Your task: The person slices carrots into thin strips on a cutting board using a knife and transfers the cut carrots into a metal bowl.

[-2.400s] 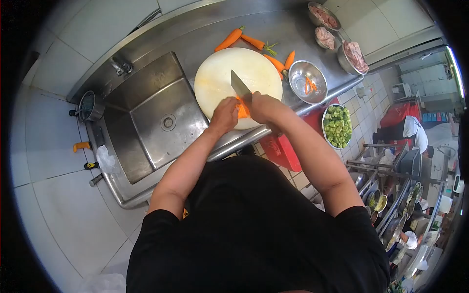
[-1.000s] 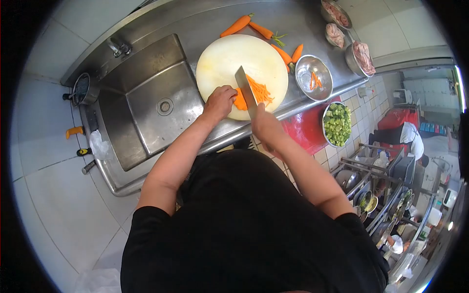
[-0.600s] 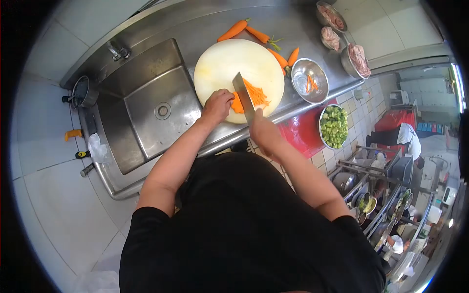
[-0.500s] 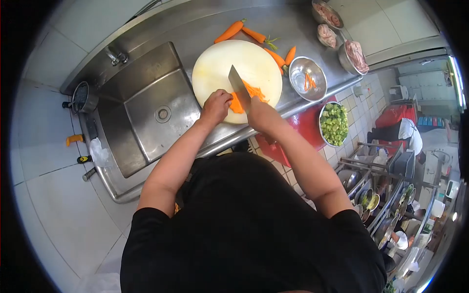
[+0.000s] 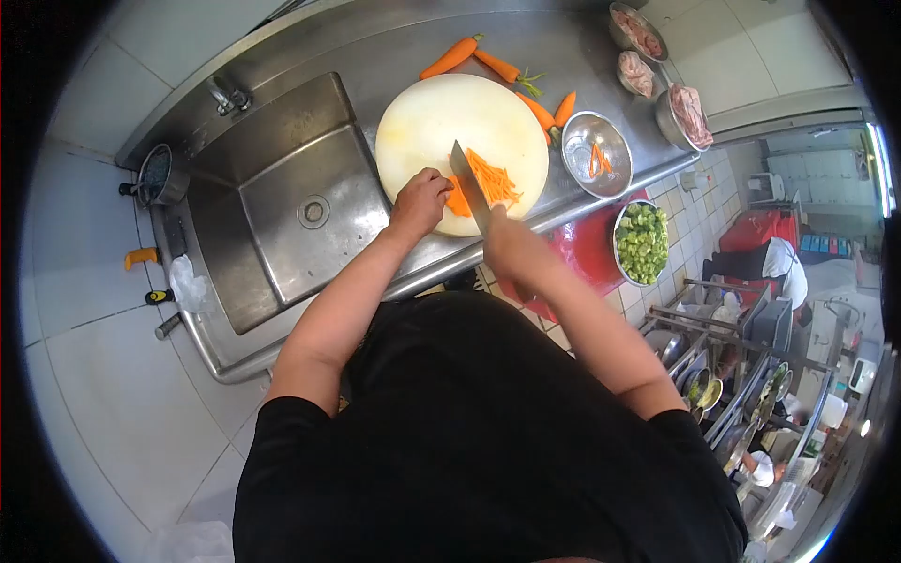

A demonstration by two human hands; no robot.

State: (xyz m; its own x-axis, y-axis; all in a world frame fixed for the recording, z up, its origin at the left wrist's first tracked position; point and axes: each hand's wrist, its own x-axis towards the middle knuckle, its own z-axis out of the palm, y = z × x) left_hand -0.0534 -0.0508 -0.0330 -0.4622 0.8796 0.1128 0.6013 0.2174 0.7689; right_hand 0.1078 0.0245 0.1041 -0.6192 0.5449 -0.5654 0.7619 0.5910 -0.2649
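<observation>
While the right hand (image 5: 514, 249) grips a broad-bladed steel knife (image 5: 466, 178), the left hand (image 5: 419, 201) steadies flat orange carrot slices (image 5: 457, 198).
Bent and close together, the left fingers hold the slices on a round off-white chopping board (image 5: 424, 120); the right fingers are wrapped around the knife. Thin orange carrot strips (image 5: 495, 179) lie just right of the blade.

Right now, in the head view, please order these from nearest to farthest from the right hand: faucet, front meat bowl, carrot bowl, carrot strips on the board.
From the right hand:
1. Carrot strips, on the board, just ahead.
2. Carrot bowl, right of the board.
3. Front meat bowl, farther right.
4. Faucet, far left, behind the sink.
</observation>
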